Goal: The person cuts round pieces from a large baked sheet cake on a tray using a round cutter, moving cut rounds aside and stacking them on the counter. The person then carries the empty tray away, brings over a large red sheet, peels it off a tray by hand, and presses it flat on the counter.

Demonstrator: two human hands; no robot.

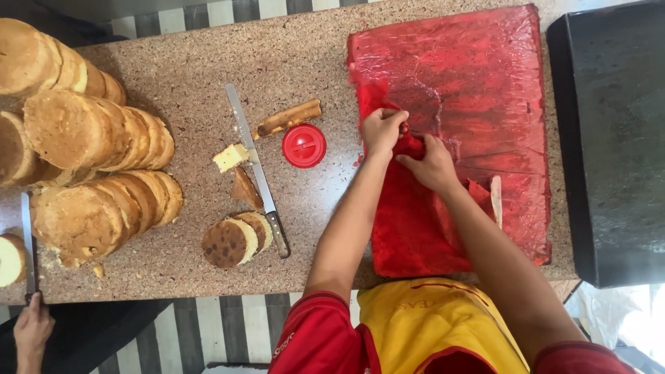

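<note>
A large red sheet of cake [471, 83] lies on the speckled stone counter [194, 76]. My left hand [382, 131] and my right hand [433, 163] meet near its left edge, both pinching a bunched-up red piece [410, 147] of it. The near part of the sheet [409, 228] looks folded and rumpled under my forearms. A pale flat tool [496, 201] rests on the sheet just right of my right arm.
A long knife [256, 166] lies mid-counter beside a round red lid [303, 145], cake scraps [231, 157] and small sliced rounds [235, 240]. Stacks of brown cake rounds [90, 138] fill the left. Another person's hand [31, 329] holds a second knife [28, 242]. A dark tray [609, 138] stands at the right.
</note>
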